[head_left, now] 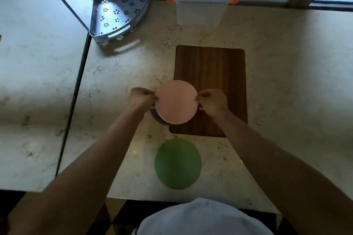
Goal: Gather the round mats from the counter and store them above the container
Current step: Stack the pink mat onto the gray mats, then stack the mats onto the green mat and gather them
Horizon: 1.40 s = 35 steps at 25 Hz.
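A pink round mat (176, 102) is held level above the counter. My left hand (142, 99) pinches its left edge and my right hand (212, 102) pinches its right edge. Under the pink mat a dark grey round mat (157, 119) peeks out at the lower left; most of it is hidden. A green round mat (178, 163) lies flat on the marble counter nearer to me. The clear plastic container (200, 4) with orange latches stands at the back of the counter, by the window.
A dark wooden cutting board (215, 74) lies on the counter (286, 82) beneath and behind my hands. A grey perforated corner rack (118, 11) sits at the back left. A dark seam (76, 89) splits the counter on the left.
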{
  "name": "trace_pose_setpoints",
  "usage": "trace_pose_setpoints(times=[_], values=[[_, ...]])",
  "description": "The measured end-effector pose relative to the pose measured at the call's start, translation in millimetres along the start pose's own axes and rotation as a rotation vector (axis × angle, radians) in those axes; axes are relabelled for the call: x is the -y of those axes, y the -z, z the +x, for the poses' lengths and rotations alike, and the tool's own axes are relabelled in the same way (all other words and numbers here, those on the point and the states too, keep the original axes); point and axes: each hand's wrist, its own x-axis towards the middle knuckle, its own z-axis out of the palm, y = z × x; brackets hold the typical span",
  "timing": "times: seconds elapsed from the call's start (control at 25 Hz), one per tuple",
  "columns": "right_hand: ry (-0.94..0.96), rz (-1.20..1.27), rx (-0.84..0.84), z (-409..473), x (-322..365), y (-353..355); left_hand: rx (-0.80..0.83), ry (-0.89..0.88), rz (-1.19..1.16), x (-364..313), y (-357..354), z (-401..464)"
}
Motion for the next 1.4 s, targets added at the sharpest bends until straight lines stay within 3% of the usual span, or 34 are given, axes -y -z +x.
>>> trace_pose_setpoints(times=[0.36, 0.76, 1.12, 1.4], values=[[-0.017, -0.062, 0.001, 0, 2, -30, 0.005, -0.037, 0.134, 20, 12, 25], [-0.026, -0.243, -0.072, -6, 1, -42, -0.034, -0.211, 0.339, 29, 5, 26], [-0.134, -0.317, -0.158, -14, 14, -51, -0.079, -0.339, 0.664, 30, -10, 21], [-0.204, -0.194, -0.06, -7, 15, -47, -0.041, -0.21, 0.546, 25, -10, 28]])
